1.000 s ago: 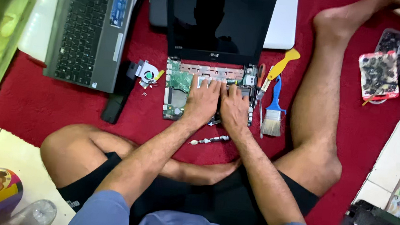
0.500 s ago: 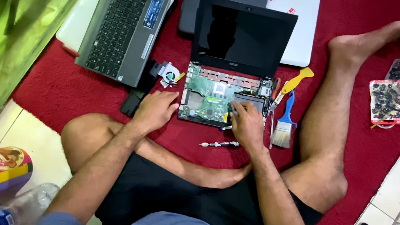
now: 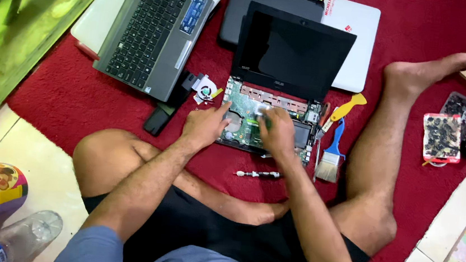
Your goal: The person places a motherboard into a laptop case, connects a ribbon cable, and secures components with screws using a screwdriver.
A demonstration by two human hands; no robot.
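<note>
We brace the opened laptop base (image 3: 267,123) with left hand (image 3: 205,127), fingers loosely curled; right hand (image 3: 276,132) pinches something pale on its board; screwdriver (image 3: 257,174) just below.

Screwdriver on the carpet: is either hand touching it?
Apart. The head view shows the screwdriver alone on red carpet, while left hand and right hand rest on the opened laptop.

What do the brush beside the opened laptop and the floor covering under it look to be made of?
Brush: a glossy blue handle, probably plastic, with pale bristles that could be natural or synthetic. Floor covering: deep red carpet with a matt, fuzzy pile, apparently textile. It ends at smooth, pale tiles with a slight sheen.
</note>
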